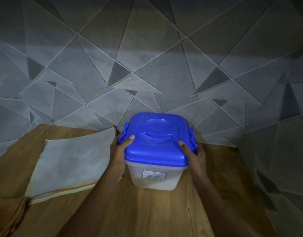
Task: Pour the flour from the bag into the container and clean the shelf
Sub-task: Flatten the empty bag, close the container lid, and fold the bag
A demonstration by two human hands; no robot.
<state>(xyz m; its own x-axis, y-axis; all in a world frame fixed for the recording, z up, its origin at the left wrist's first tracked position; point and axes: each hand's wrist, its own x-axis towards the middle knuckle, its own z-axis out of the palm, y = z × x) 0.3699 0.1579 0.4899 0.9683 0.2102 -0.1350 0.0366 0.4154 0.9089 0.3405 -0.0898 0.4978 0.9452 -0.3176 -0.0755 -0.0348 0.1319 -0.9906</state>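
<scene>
Container [156, 177] sits near shelf [147, 211] back edge, lid [157, 139] on. Left hand [119, 151] and right hand [196, 155] clasp its sides, thumbs on lid. Probably rigid, slick, flour-heavy; grip walls, not lid.

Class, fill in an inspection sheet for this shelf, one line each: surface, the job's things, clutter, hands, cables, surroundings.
Surface: wooden shelf, dimly lit.
Job's things: container upright, blue lid on, white contents low inside; bag lying flat to its left; brown cloth at the near left.
Clutter: nothing seen.
Hands: left hand and right hand grip the container's sides, thumbs on the lid.
Cables: nothing seen.
Surroundings: grey tiled wall behind and to the right.
</scene>
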